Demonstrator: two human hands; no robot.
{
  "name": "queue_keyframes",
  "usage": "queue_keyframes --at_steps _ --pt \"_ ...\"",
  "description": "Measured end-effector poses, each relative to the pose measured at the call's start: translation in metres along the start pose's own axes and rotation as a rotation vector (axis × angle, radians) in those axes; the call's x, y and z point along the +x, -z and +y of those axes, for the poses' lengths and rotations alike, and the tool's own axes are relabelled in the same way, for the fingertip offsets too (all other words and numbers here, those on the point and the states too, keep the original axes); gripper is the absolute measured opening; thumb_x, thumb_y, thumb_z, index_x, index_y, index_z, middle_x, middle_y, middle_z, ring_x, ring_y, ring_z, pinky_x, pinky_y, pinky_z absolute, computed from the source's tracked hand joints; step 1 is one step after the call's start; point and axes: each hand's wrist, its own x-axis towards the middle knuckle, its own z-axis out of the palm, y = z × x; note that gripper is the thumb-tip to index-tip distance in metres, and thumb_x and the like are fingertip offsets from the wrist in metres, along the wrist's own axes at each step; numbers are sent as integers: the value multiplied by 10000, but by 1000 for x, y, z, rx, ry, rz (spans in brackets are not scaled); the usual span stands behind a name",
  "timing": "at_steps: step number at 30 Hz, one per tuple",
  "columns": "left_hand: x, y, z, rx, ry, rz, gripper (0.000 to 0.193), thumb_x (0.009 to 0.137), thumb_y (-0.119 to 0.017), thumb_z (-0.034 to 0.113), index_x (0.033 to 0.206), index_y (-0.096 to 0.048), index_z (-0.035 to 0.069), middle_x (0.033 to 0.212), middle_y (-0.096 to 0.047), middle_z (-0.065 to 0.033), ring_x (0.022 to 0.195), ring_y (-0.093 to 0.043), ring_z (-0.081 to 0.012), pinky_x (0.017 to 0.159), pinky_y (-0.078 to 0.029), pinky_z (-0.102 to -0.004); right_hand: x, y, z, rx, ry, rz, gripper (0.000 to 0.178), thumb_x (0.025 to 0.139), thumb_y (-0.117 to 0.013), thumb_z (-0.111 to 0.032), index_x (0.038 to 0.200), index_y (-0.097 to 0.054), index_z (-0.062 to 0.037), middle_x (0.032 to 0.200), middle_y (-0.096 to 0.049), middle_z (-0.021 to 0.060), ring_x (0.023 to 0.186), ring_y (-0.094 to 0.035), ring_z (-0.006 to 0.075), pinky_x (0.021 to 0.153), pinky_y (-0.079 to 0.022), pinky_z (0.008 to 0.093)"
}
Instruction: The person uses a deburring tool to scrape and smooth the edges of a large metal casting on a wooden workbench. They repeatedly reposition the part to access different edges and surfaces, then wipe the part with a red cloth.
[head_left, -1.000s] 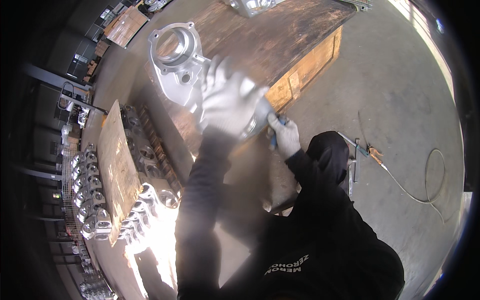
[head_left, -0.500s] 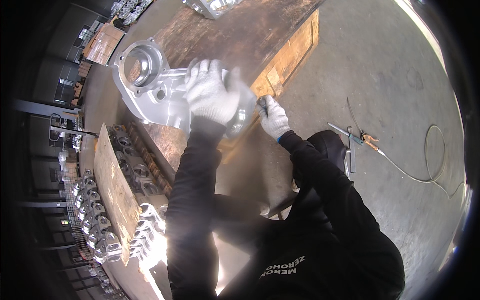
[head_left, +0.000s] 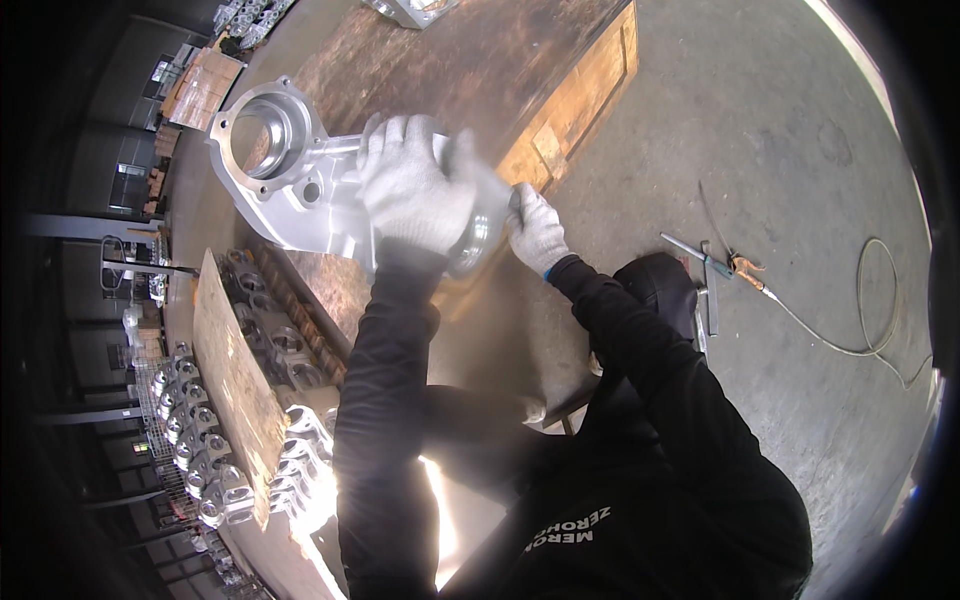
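A silvery machined metal housing (head_left: 322, 200) with a large round bore at its far left end rests on the brown-topped wooden bench. My left hand (head_left: 415, 185), in a white knit glove, lies over the housing's middle with its fingers bent around the upper edge, gripping it. Beside the housing's right, rounded end is my right hand (head_left: 537, 230), gloved too. Its fingers are curled closed close to the rim, and what they pinch, if anything, is too small to tell. The housing's right end looks blurred.
The wooden bench (head_left: 480, 50) carries another metal casting (head_left: 415, 8) at its far edge. Rows of castings (head_left: 200, 440) stand at the left by a plywood board (head_left: 235, 370). On the floor at right lie a file-like tool (head_left: 695, 254) and an air gun (head_left: 748, 268) with its hose (head_left: 830, 352).
The housing and my left hand sit slightly farther left in view. My right hand has shifted a little left, closer to the housing's rounded end; both hands keep their hold.
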Motion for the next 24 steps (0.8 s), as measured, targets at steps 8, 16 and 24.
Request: queue_keyframes --at_steps 8,16,24 --pt "2 0 5 27 101 -121 431 925 -743 426 1102 -734 32 1173 -728 -154 1241 -643 -348 1155 -444 -464 -9 -6 -8 60 -77 -22 227 910 -676 -39 1109 -568 -52 1023 -687 261 1015 -663 515 854 -542 574" --pt "1 -5 2 68 45 -37 374 945 -748 447 1016 -724 81 1109 -710 -163 1145 -656 -398 1047 -484 -516 -35 -8 -26 -28 -153 -92 378 938 -662 -29 1295 -542 -7 1098 -717 259 1043 -695 500 888 -581 528" --pt "-1 -3 2 36 86 -83 402 971 -697 482 1048 -719 88 1149 -707 -165 1175 -648 -393 1085 -461 -517 -77 -8 -27 -171 142 -150 307 991 -704 -180 1235 -581 -38 1091 -733 230 1032 -701 437 905 -555 514"
